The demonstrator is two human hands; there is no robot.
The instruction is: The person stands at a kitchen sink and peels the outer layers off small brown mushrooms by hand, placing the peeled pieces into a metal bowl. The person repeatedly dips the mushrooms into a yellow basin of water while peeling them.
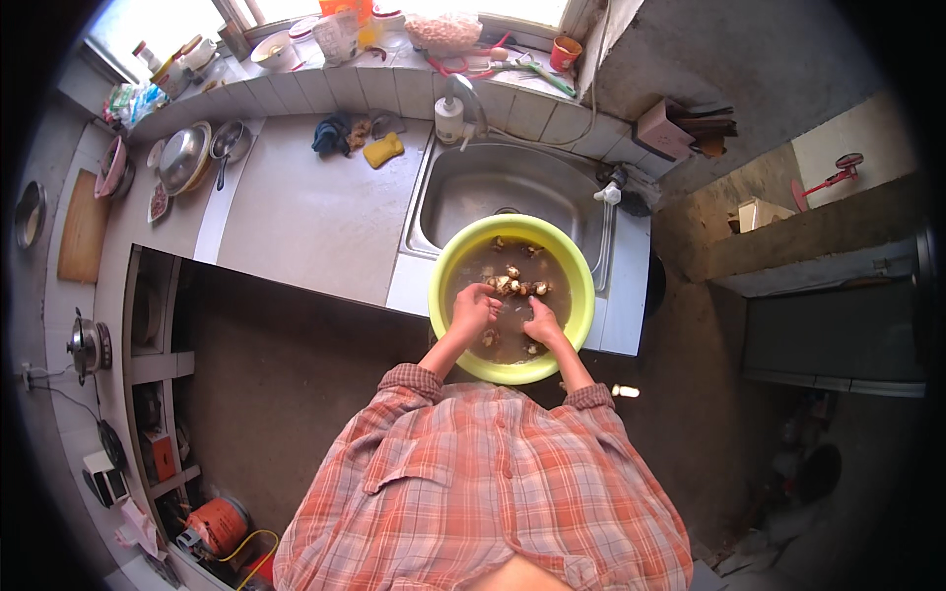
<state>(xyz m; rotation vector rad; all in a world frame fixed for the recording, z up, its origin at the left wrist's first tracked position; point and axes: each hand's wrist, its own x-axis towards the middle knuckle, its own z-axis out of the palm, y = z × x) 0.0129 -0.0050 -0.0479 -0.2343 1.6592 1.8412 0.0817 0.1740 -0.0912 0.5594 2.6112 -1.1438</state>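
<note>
A yellow-green plastic basin (pixel 437 295) stands in front of me, overlapping the front of the sink and the counter edge. Murky brown water (pixel 510 336) fills much of it. Knobbly pale-and-brown roots (pixel 507 284) lie in a cluster near its middle, with other pieces partly under water. My left hand (pixel 474 310) is over the water at the cluster's left, fingers curved and apart, nothing visible in it. Just below the cluster's right part is my right hand (pixel 542 325), fingers pointing down at the water. The murk hides whether those fingertips hold anything.
Behind the basin is a stainless steel sink (pixel 473 173) with a faucet (pixel 467 92). A yellow sponge (pixel 383 151) and dark cloth (pixel 331 134) lie on the counter (pixel 310 214). Metal bowls (pixel 181 159) and a ladle (pixel 230 140) sit farther left. A knife holder (pixel 663 129) hangs at right.
</note>
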